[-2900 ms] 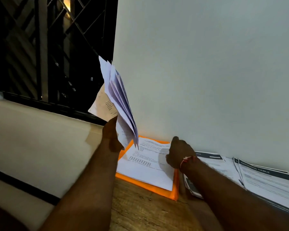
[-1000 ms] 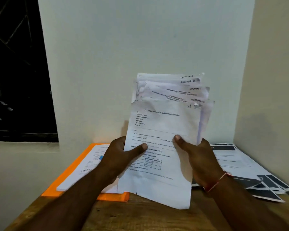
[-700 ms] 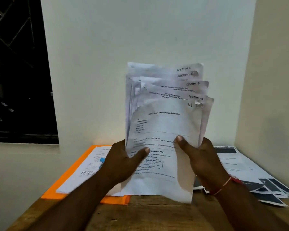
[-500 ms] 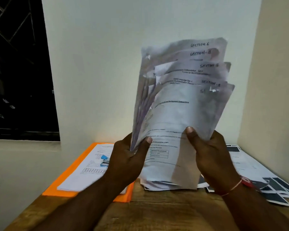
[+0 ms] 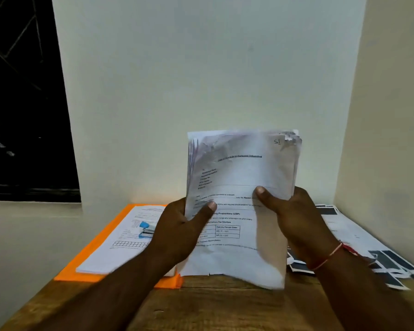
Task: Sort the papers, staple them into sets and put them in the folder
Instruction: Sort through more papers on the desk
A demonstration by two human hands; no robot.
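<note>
I am watching the left grip [image 5: 179,232] and the right grip [image 5: 296,218] clamping the stack of papers [image 5: 242,168] between them, with both thumbs pressing on the front sheet. The stack is standing upright, and its front sheet is marked "S1". Whether its lower edge is touching the wooden surface [image 5: 225,306] I cannot tell. Just left of the left grip, the orange folder [image 5: 89,261] is lying flat, carrying printed sheets [image 5: 115,256] and a blue stapler [image 5: 145,229]. Beyond the right grip, dark-banded sheets [image 5: 359,237] are lying fanned out. A red thread [image 5: 328,258] is circling the right wrist.
</note>
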